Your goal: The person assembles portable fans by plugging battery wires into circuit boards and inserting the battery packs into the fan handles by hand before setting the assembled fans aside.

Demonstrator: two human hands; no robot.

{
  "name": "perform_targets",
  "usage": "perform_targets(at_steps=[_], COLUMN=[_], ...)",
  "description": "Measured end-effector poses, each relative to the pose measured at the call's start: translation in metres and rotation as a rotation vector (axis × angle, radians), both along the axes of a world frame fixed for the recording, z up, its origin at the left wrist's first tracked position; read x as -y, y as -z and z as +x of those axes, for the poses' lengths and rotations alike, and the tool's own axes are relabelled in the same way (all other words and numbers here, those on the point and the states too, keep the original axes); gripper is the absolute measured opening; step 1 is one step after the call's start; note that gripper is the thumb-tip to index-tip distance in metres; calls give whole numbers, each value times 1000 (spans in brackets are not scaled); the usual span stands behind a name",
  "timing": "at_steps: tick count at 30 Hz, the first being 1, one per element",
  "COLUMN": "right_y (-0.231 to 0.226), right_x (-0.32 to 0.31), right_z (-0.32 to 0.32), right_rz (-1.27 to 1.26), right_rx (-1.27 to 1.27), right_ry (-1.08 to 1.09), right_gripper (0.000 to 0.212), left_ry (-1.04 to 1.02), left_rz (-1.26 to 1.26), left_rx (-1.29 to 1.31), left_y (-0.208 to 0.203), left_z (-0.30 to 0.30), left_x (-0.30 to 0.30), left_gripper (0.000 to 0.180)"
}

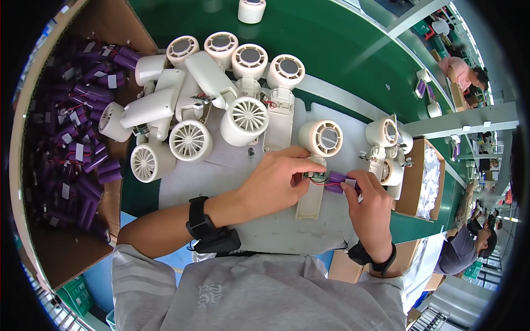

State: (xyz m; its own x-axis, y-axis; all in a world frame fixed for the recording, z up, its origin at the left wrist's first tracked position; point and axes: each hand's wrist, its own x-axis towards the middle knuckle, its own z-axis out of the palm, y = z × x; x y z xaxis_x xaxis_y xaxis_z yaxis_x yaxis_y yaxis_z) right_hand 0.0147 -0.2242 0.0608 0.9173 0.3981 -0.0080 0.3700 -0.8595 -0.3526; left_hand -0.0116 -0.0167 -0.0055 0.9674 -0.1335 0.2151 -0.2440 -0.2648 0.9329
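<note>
A white handheld fan lies in front of me with its round head pointing away and its handle shell exposed. My left hand pinches a small green circuit board at the top of that handle. Between the fingers of my right hand is a purple battery pack, held just right of the handle. Thin red and black wires run from the pack toward the board. My fingertips partly cover both parts.
At the left stands a deep cardboard box of purple battery packs. Several white fans crowd the grey mat ahead, and more fans stand right. A smaller carton holds white pieces. People sit farther right beyond the green conveyor belt.
</note>
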Motion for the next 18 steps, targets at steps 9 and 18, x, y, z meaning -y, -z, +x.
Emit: perform_targets(at_steps=[9, 18], right_y=[8, 6], right_x=[9, 16], right_z=[4, 9], right_rz=[22, -102], right_rx=[185, 222], right_ry=[-195, -432], right_gripper=[14, 16], left_ry=[21, 32], left_rz=[36, 12], left_rx=[15, -11], left_y=[0, -3], left_z=[0, -1], left_x=[-2, 0], left_gripper=[31, 33])
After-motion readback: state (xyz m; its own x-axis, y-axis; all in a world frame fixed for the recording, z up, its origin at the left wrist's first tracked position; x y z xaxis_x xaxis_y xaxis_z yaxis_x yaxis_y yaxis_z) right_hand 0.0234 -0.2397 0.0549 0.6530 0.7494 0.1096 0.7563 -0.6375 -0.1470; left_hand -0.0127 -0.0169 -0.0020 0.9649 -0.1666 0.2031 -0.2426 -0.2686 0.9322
